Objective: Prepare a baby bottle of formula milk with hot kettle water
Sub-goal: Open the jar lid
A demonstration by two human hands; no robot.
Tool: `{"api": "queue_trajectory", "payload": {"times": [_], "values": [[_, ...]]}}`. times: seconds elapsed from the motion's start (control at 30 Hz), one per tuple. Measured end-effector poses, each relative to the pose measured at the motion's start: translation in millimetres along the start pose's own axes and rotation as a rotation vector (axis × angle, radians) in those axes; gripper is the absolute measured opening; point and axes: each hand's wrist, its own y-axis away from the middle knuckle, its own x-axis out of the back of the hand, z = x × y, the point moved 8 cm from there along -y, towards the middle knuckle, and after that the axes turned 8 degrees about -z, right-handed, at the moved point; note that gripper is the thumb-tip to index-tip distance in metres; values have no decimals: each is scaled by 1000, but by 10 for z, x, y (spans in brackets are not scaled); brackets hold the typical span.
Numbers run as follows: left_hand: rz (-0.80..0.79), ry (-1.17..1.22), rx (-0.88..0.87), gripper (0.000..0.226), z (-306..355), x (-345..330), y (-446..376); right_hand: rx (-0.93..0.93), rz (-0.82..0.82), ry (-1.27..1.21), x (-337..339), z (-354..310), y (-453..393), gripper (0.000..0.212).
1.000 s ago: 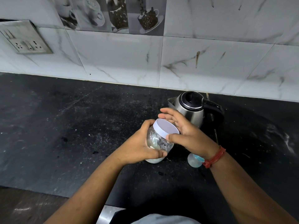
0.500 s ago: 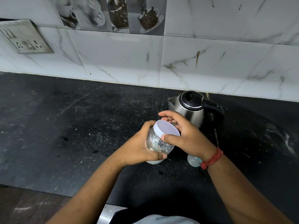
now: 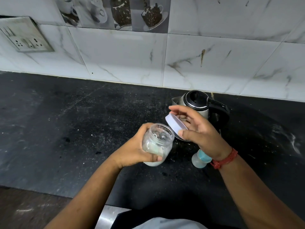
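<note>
**Jar open, lid held off to one side**

The left hand (image 3: pixel 138 149) is gripping the clear formula jar (image 3: pixel 157 144), fingers curled round its far side and the thumb lying across the lower near wall. The jar is tilting with its open mouth toward the right hand, pale powder showing at the bottom. The right hand (image 3: pixel 199 134) is pinching the white lid (image 3: pixel 175 125) between the thumb at the near rim and the fingertips (image 3: pixel 173 108) at the far rim, the other fingers loosely spread; the lid is standing clear of the jar mouth, just beside it. Both forearms are reaching in from below over the black counter (image 3: pixel 66 129). The steel kettle (image 3: pixel 198 104) is sitting just beyond the right fingers. The baby bottle (image 3: pixel 200 159) is lying under the right wrist, which is wearing a red thread band (image 3: pixel 225 158).
</note>
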Motion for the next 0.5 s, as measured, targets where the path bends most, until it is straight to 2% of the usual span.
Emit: {"api": "queue_trajectory", "payload": {"times": [0.07, 0.2, 0.27, 0.4, 0.5], "values": [[82, 5, 1, 95, -90, 90, 15, -28, 28, 79, 51, 36, -6, 61], [204, -38, 11, 98, -303, 255, 60, -174, -72, 455, 34, 314, 91, 65], [268, -81, 9, 97, -396, 328, 88, -228, -56, 590, 31, 469, 199, 66], [347, -122, 55, 91, -579, 369, 124, -236, -40, 741, -131, 754, 383, 57], [377, -115, 86, 93, -707, 348, 124, -295, -25, 760, -268, 1066, 435, 54]]}}
